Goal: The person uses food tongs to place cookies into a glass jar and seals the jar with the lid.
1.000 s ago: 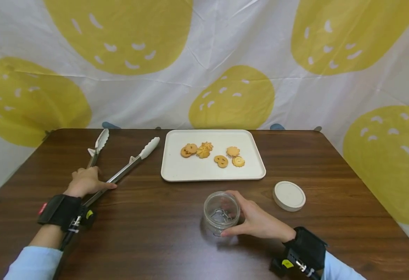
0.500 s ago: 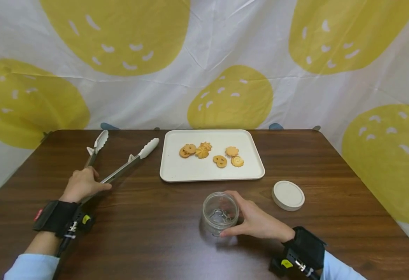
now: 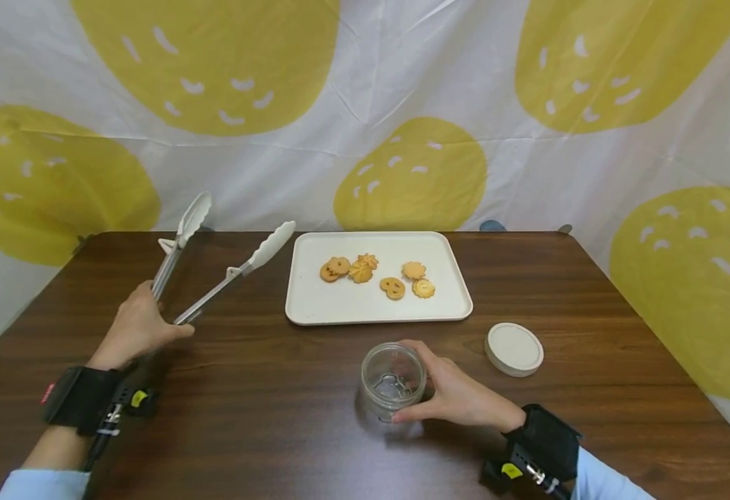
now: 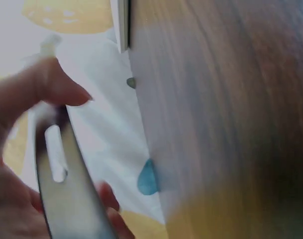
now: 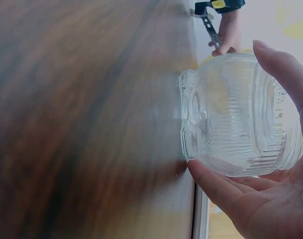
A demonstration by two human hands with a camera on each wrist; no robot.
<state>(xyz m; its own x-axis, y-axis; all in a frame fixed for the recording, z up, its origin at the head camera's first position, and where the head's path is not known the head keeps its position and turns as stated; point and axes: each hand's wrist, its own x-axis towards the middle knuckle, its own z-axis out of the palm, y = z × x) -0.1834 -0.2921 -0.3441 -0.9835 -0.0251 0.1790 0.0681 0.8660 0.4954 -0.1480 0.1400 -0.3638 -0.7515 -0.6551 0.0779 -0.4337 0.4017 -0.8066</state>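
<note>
My left hand (image 3: 142,325) grips a pair of metal tongs (image 3: 214,290) with white scalloped tips, its two arms spread wide. In the left wrist view the slotted metal handle (image 4: 71,184) runs between thumb and fingers, raised off the tabletop. My right hand (image 3: 449,389) holds a clear glass jar (image 3: 377,399) from its right side, thumb near and fingers behind. The jar stands upright without a lid, and the right wrist view shows its ribbed glass wall (image 5: 236,119) and its base at the table. Nothing shows inside it.
A white tray (image 3: 314,305) at the back middle bears several cookies (image 3: 393,287) in two loose groups. To the right of the jar lies a round white lid (image 3: 516,348). Behind the brown wooden table (image 3: 264,417) hangs a white cloth with yellow shapes.
My left hand has lifted the tongs off the table, their tips rising past the back edge, while the hand drew slightly toward me. The right hand and jar have stayed put.
</note>
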